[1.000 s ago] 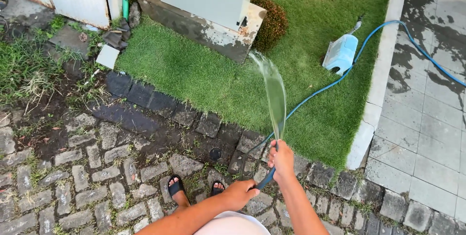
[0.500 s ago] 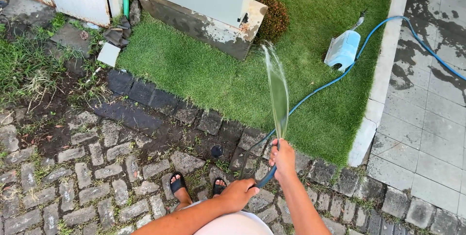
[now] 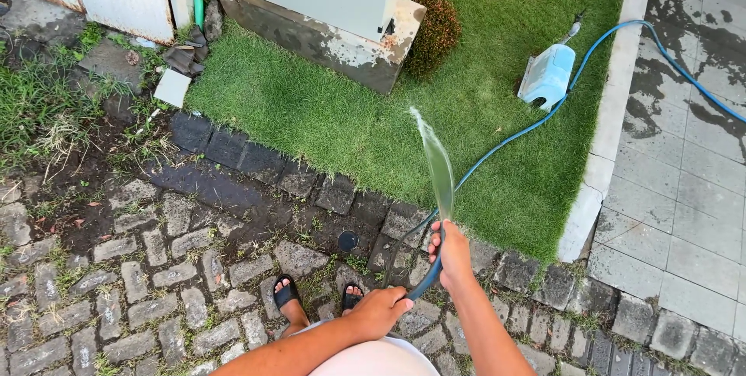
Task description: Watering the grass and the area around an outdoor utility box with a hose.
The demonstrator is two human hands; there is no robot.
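A blue garden hose [image 3: 513, 137] runs from the wet pavement across the grass to my hands. My right hand [image 3: 451, 255] grips it near its end, thumb over the opening, and a flat fan of water [image 3: 437, 162] sprays up onto the lawn [image 3: 365, 123]. Just behind, my left hand [image 3: 381, 310] holds the hose [image 3: 426, 283] lower down. My feet in black sandals [image 3: 286, 298] stand on the cobblestones.
A pale cabinet on a concrete plinth [image 3: 326, 38] stands at the lawn's far edge beside a small reddish shrub [image 3: 431, 26]. A light blue plastic cover [image 3: 548, 77] lies on the grass. Dark stone edging [image 3: 256, 162], a kerb [image 3: 606, 127] and wet grey paving [image 3: 684, 158] border the lawn.
The water fan has shortened and dropped closer to me, landing nearer the stone edging. Both hands keep their grip on the hose; the view has shifted slightly.
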